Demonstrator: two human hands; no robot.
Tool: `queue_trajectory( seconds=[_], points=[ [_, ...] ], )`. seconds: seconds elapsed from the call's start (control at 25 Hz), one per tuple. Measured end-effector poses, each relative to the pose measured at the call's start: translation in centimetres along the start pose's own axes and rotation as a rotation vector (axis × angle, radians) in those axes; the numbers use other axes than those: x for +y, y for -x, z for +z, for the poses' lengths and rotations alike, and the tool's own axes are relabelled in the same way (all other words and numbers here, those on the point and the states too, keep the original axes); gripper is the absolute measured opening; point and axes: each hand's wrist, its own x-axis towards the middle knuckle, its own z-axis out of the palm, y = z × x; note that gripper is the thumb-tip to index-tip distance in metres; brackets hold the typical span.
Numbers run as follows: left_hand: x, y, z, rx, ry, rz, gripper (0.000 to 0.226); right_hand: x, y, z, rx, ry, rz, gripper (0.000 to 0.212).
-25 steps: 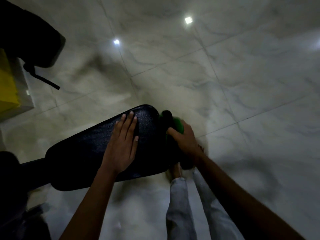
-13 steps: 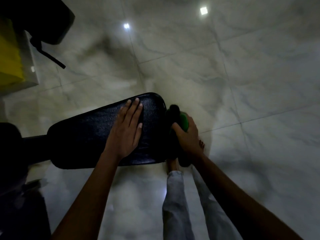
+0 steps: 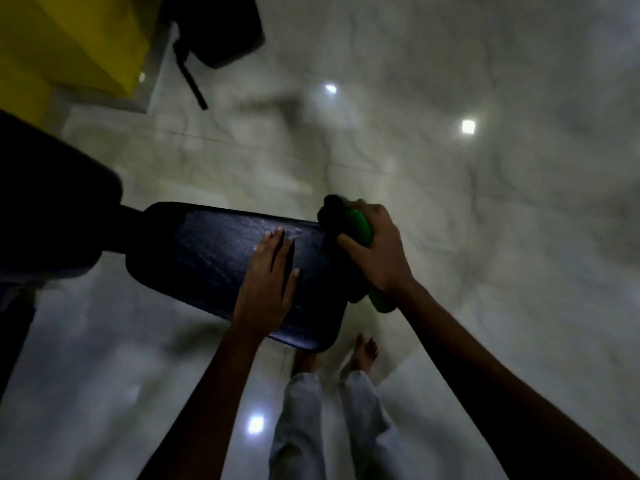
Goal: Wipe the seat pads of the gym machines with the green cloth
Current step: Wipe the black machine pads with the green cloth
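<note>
A long black seat pad [image 3: 214, 258] lies across the middle of the view, its narrow end joined to a dark machine part at the left. My left hand [image 3: 268, 282] rests flat on the pad's right half, fingers straight. My right hand [image 3: 377, 254] grips the green cloth [image 3: 360, 225] against the pad's right end. The cloth wraps that end and shows green above my fingers and below my wrist. A dark bunched part of it sits at the pad's top right corner.
Glossy pale marble floor [image 3: 485, 202] spreads all around, with ceiling lights reflected in it. Another black pad on a thin black bar [image 3: 221, 32] and a yellow panel [image 3: 76, 39] stand at the top left. My bare feet [image 3: 363, 353] and light trousers are under the pad's right end.
The view has swung, so the pad now sits lower and tilts the other way. Both hands keep their places, the right one holding the cloth on the pad's right end.
</note>
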Motion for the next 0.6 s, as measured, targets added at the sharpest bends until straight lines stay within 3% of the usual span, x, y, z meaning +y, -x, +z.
queue_trajectory(
  seconds=[0.16,0.28,0.36,0.48,0.6],
  points=[
    [0.6,1.0,-0.1,0.097,0.004,-0.187,0.069,-3.2,-2.5,0.5,-0.357,0.316,-0.156,0.055],
    [0.5,1.2,-0.3,0.182,0.038,-0.310,0.068,-5.6,-4.1,1.8,-0.558,0.495,-0.310,0.066],
    [0.4,1.3,-0.4,0.226,0.070,-0.460,0.062,-6.6,-4.9,2.7,-0.592,0.501,-0.335,0.071],
    [0.2,1.6,-1.5,0.296,0.111,-0.713,0.058,-8.3,-6.9,5.0,-0.621,0.572,-0.430,0.057],
    [0.0,1.9,-1.3,0.323,0.134,-0.746,0.058,-9.4,-8.9,7.9,-0.731,0.606,-0.528,0.057]
  ],
)
